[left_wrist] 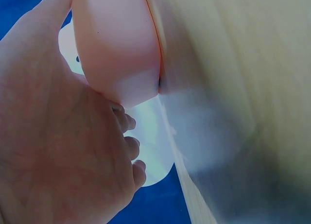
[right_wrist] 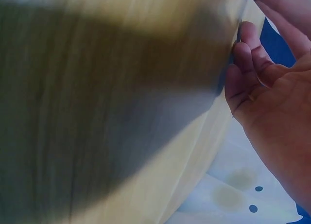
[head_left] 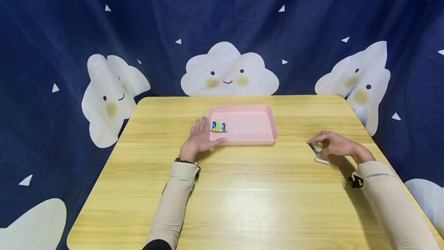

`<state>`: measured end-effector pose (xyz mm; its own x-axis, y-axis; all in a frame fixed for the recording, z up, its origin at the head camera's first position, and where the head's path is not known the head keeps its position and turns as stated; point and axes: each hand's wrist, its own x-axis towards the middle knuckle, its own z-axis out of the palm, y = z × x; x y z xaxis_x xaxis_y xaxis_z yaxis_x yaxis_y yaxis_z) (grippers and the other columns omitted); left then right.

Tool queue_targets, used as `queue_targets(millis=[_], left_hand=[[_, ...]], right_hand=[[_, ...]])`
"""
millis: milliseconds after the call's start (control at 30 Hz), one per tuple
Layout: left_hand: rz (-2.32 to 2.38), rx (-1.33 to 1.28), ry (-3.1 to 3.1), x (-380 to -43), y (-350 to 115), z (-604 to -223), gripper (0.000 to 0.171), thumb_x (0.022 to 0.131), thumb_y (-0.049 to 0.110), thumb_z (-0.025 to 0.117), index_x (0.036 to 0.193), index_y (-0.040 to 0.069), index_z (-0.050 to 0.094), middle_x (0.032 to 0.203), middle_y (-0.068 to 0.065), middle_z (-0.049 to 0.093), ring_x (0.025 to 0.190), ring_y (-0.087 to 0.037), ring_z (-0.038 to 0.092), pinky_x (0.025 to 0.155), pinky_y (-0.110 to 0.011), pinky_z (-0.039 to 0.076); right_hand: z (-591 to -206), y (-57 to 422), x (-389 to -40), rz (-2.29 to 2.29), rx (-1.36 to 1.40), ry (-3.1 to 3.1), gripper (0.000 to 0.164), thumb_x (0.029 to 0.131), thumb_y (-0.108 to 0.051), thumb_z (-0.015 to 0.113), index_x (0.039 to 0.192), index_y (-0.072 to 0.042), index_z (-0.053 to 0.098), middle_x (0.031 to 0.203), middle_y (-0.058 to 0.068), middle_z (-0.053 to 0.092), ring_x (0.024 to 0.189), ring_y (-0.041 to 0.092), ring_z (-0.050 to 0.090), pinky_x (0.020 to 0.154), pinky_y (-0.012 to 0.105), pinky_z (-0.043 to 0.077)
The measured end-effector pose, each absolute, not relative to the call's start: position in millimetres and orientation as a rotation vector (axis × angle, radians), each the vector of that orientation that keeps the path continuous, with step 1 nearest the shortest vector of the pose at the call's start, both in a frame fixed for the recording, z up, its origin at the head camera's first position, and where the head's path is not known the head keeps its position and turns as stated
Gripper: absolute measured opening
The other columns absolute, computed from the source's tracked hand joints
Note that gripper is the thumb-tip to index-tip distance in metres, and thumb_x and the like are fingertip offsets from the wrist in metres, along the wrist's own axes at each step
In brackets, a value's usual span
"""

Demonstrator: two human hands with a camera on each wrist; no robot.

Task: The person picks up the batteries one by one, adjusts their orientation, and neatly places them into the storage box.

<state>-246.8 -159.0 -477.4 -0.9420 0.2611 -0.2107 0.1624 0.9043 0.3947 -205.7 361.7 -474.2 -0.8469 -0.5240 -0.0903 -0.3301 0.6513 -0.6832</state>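
Note:
A shallow pink tray (head_left: 248,141) sits at the far middle of the table, with several small batteries (head_left: 217,127) side by side against its left wall. My left hand (head_left: 200,137) rests at the tray's near left corner, fingers extended along the left side and thumb along the front rim. The left wrist view shows that palm beside the pink tray wall (left_wrist: 119,49). To the right, my right hand (head_left: 334,144) pinches a dark blue battery (head_left: 313,148) end to end between thumb and forefinger, low over the table. Just below it lies a white battery (head_left: 321,161).
The light wooden table (head_left: 243,200) has rounded corners. A dark blue curtain (head_left: 163,18) with smiling clouds hangs behind it and at both sides. In the right wrist view, the hand's shadow falls on the table top (right_wrist: 97,112).

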Motion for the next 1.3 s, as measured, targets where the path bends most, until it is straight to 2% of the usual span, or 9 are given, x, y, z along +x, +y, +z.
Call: queue_targets(millis=[233,500,600,667,733,800,967,1067,1300], left_hand=[[0.542,0.315,2.806,-249,-159,-478,0.128,0.086,0.085,0.050,0.165,0.003,-0.007,0.175,-0.018,-0.008,0.163,-0.036,-0.011,0.133,-0.055,0.002],[0.537,0.310,2.796,-249,-160,-481,0.128,0.086,0.086,0.049,0.165,0.004,-0.009,0.175,-0.017,-0.011,0.163,-0.036,-0.013,0.133,-0.055,0.001],[0.548,0.313,2.802,-248,-159,-480,0.128,0.086,0.086,0.050,0.165,0.004,-0.008,0.175,-0.018,-0.010,0.163,-0.036,-0.012,0.133,-0.054,0.001],[0.544,0.313,2.805,-248,-159,-479,0.128,0.086,0.086,0.049,0.165,0.004,-0.008,0.175,-0.018,-0.010,0.163,-0.035,-0.012,0.133,-0.054,0.001],[0.544,0.312,2.804,-248,-159,-479,0.128,0.086,0.086,0.050,0.165,0.004,-0.008,0.175,-0.018,-0.010,0.163,-0.035,-0.013,0.133,-0.054,0.000],[0.545,0.313,2.803,-249,-159,-479,0.128,0.086,0.085,0.050,0.165,0.004,-0.008,0.175,-0.018,-0.010,0.163,-0.035,-0.014,0.133,-0.055,0.001],[0.541,0.313,2.797,-250,-159,-480,0.128,0.086,0.085,0.050,0.165,0.004,-0.008,0.175,-0.018,-0.011,0.163,-0.035,-0.014,0.133,-0.056,0.001],[0.540,0.312,2.797,-249,-159,-479,0.128,0.086,0.084,0.051,0.165,0.003,-0.008,0.175,-0.018,-0.012,0.163,-0.035,-0.014,0.133,-0.055,0.001],[0.529,0.313,2.802,-249,-159,-478,0.128,0.086,0.085,0.050,0.165,0.004,-0.008,0.175,-0.018,-0.011,0.162,-0.036,-0.014,0.133,-0.055,0.001]], right_hand=[[-478,361,-207,-1.049,-0.627,2.596,0.049,0.077,-0.011,0.091,0.121,0.002,0.074,0.107,0.014,0.070,0.097,0.008,0.060,0.082,0.022,0.052],[-478,356,-208,-1.119,-0.469,2.545,0.055,0.083,-0.016,0.087,0.132,0.001,0.069,0.127,0.025,0.070,0.101,0.002,0.062,0.083,0.017,0.051],[-478,353,-209,-1.177,-0.369,2.503,0.060,0.085,-0.017,0.085,0.138,0.000,0.065,0.107,0.019,0.070,0.083,0.003,0.055,0.071,0.019,0.045],[-476,350,-210,-1.225,-0.319,2.481,0.062,0.086,-0.018,0.084,0.142,-0.001,0.062,0.083,0.008,0.055,0.069,0.010,0.043,0.062,0.024,0.037],[-474,347,-211,-1.276,-0.308,2.467,0.064,0.087,-0.018,0.083,0.144,0.000,0.059,0.074,0.001,0.036,0.065,0.014,0.034,0.059,0.028,0.032],[-473,344,-212,-1.333,-0.298,2.451,0.065,0.089,-0.018,0.082,0.146,0.000,0.057,0.074,-0.002,0.030,0.066,0.015,0.033,0.061,0.029,0.033],[-472,337,-216,-1.483,-0.265,2.403,0.066,0.092,-0.016,0.079,0.149,0.002,0.052,0.077,-0.004,0.031,0.070,0.012,0.036,0.065,0.033,0.036],[-468,329,-219,-1.599,-0.243,2.337,0.068,0.095,-0.013,0.075,0.153,0.003,0.045,0.077,-0.005,0.028,0.067,0.012,0.031,0.064,0.039,0.030],[-455,306,-223,-1.857,-0.204,2.110,0.068,0.098,-0.006,0.069,0.160,-0.010,0.040,0.072,-0.007,0.024,0.063,0.019,0.020,0.069,0.042,0.023]])
